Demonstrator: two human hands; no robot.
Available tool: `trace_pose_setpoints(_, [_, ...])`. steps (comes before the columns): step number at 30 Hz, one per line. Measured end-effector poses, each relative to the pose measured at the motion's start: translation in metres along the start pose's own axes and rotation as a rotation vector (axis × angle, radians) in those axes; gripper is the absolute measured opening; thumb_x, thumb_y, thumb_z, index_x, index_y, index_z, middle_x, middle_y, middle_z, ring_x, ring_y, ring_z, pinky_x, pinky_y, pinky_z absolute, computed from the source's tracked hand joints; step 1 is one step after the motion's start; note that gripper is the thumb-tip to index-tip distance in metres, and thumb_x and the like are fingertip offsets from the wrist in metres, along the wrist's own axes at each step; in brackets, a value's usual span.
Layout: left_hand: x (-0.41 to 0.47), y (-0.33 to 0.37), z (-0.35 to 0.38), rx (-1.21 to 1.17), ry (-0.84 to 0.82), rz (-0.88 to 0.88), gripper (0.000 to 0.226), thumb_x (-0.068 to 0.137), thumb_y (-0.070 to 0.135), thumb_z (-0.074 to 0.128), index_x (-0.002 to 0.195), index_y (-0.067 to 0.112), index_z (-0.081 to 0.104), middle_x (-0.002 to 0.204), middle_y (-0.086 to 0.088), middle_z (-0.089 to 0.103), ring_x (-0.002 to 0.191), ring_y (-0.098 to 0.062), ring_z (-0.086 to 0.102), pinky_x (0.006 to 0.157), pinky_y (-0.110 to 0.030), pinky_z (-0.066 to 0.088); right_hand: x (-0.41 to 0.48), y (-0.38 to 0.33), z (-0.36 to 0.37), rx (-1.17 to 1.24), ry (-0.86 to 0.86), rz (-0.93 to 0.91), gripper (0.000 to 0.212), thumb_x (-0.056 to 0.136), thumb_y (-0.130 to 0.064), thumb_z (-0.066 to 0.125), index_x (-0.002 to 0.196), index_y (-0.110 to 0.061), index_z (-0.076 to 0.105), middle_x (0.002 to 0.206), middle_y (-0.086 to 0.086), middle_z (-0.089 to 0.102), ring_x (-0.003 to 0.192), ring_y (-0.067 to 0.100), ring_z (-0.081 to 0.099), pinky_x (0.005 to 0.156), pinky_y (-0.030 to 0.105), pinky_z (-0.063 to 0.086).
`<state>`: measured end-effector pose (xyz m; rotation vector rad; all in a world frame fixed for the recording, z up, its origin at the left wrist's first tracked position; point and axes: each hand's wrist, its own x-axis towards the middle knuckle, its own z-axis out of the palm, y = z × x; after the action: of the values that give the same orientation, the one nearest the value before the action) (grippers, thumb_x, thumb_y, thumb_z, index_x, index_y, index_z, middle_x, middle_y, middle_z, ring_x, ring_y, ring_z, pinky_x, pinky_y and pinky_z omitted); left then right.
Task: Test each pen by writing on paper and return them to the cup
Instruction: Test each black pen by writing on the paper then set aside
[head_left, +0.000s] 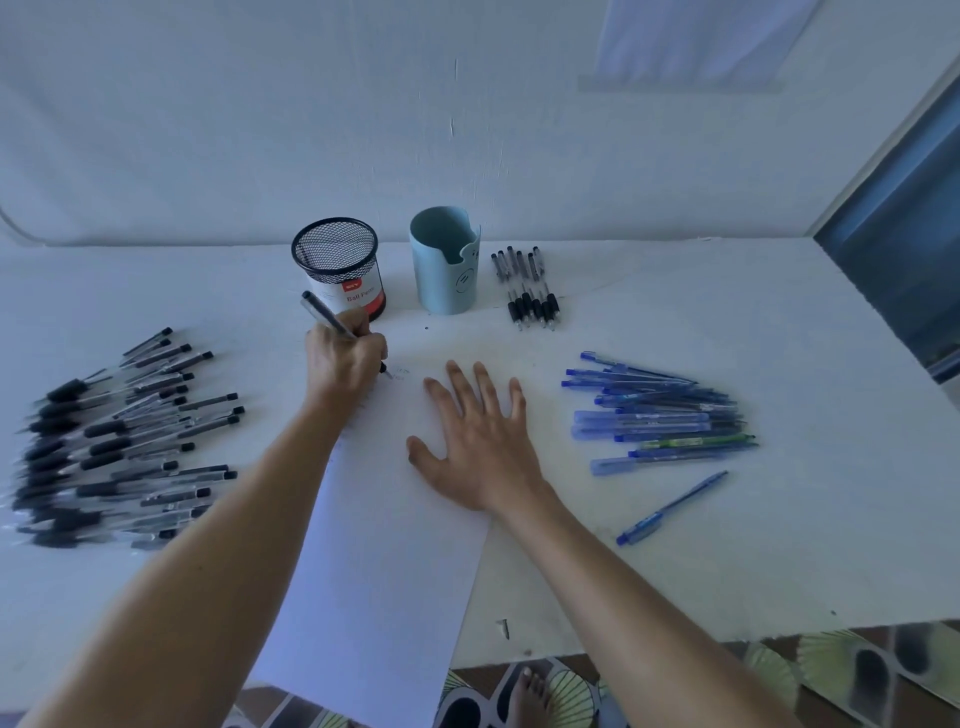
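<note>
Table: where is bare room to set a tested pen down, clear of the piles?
Bare: the far left corner, beyond the black pen pile and left of the mesh cup; the right strip between the blue pen pile and the table edge; the near right, below the lone blue pen. Crowded: the left side.

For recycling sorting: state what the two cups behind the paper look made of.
Black cup: likely painted metal wire, going by its see-through lattice. The white-and-red label low on it looks like paper or card. Pale blue cup: smooth, opaque and matte, with a notched moulded rim. Probably plastic, possibly silicone.
</note>
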<state>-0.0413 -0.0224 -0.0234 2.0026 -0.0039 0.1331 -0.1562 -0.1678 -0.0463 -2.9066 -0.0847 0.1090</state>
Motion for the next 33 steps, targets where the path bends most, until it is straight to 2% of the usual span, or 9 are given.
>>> trace_pose_setpoints(1, [-0.001,0.001,0.000,0.024,-0.006,0.013,0.022,0.054,0.008,0.051,0.052,0.014,0.030,0.052,-0.007,0.037,0.044,-0.012,0.035,0.042,-0.022,0.029,0.000,0.000,0.000,0.000,-0.005,0.000,0.075,0.096,-0.063,0.028,0.158,-0.028,0.007,0.167,-0.001,-0.007,0.153,0.025,-0.013,0.118,0.059,-0.013])
trace_pose_setpoints(3, [-0.002,0.001,0.001,0.038,-0.012,0.018,0.021,0.056,0.004,0.049,0.054,0.012,0.029,0.053,-0.009,0.037,0.046,-0.012,0.029,0.036,-0.021,0.024,-0.001,0.000,0.000,0.000,-0.010,-0.001,0.075,0.096,-0.063,0.028,0.158,-0.028,0.006,0.167,-0.001,-0.008,0.153,0.025,-0.014,0.118,0.058,-0.013])
trace_pose_setpoints(8, [-0.001,-0.003,0.002,0.074,0.001,0.018,0.027,0.060,-0.004,0.049,0.056,0.012,0.028,0.053,-0.005,0.031,0.052,-0.017,0.024,0.040,-0.023,0.020,-0.001,0.000,0.000,0.003,-0.003,-0.003,0.075,0.096,-0.063,0.028,0.158,-0.028,0.006,0.167,-0.001,-0.007,0.153,0.025,-0.013,0.118,0.058,-0.013])
trace_pose_setpoints(13, [0.002,-0.008,0.002,0.110,0.005,0.063,0.023,0.060,-0.006,0.049,0.060,0.004,0.028,0.059,-0.010,0.032,0.059,-0.020,0.026,0.048,-0.026,0.020,-0.001,0.000,0.000,0.005,-0.003,-0.004,0.075,0.096,-0.063,0.028,0.158,-0.028,0.006,0.167,-0.001,-0.007,0.153,0.025,-0.013,0.118,0.058,-0.013])
trace_pose_setpoints(16, [0.002,-0.009,0.004,0.120,0.014,0.052,0.022,0.062,-0.008,0.051,0.062,-0.001,0.029,0.059,-0.010,0.033,0.058,-0.020,0.029,0.042,-0.025,0.020,-0.001,0.000,0.000,0.013,-0.002,-0.003,0.075,0.096,-0.063,0.029,0.158,-0.028,0.006,0.167,-0.001,-0.007,0.153,0.025,-0.013,0.118,0.058,-0.014])
trace_pose_setpoints(19, [0.003,-0.010,0.004,0.105,0.007,0.043,0.021,0.062,-0.007,0.049,0.062,-0.001,0.029,0.059,-0.010,0.034,0.058,-0.020,0.031,0.047,-0.025,0.023,-0.001,0.001,0.001,0.017,0.009,-0.005,0.075,0.095,-0.063,0.030,0.158,-0.028,0.008,0.168,0.000,-0.006,0.153,0.025,-0.012,0.118,0.058,-0.014])
trace_pose_setpoints(22, [0.003,-0.010,0.004,0.091,-0.013,0.034,0.020,0.062,-0.009,0.048,0.063,-0.002,0.030,0.059,-0.010,0.034,0.057,-0.019,0.030,0.044,-0.023,0.021,-0.001,0.001,0.001,0.017,0.005,-0.004,0.075,0.095,-0.063,0.030,0.158,-0.028,0.008,0.168,-0.001,-0.006,0.153,0.025,-0.012,0.118,0.057,-0.014])
trace_pose_setpoints(28, [0.003,-0.010,0.002,0.032,-0.018,0.033,0.020,0.053,0.005,0.049,0.060,0.001,0.030,0.054,-0.009,0.034,0.056,-0.020,0.033,0.051,-0.030,0.028,-0.001,0.000,0.002,0.015,0.004,0.001,0.075,0.095,-0.063,0.030,0.158,-0.029,0.008,0.168,-0.001,-0.006,0.153,0.024,-0.012,0.118,0.057,-0.014])
trace_pose_setpoints(33, [0.000,-0.006,0.002,0.011,-0.016,0.030,0.018,0.052,0.008,0.048,0.056,0.010,0.030,0.049,-0.002,0.031,0.054,-0.022,0.029,0.051,-0.028,0.026,-0.001,0.000,0.001,0.016,0.008,0.000,0.075,0.095,-0.063,0.030,0.158,-0.029,0.008,0.168,-0.001,-0.006,0.153,0.024,-0.012,0.118,0.058,-0.013])
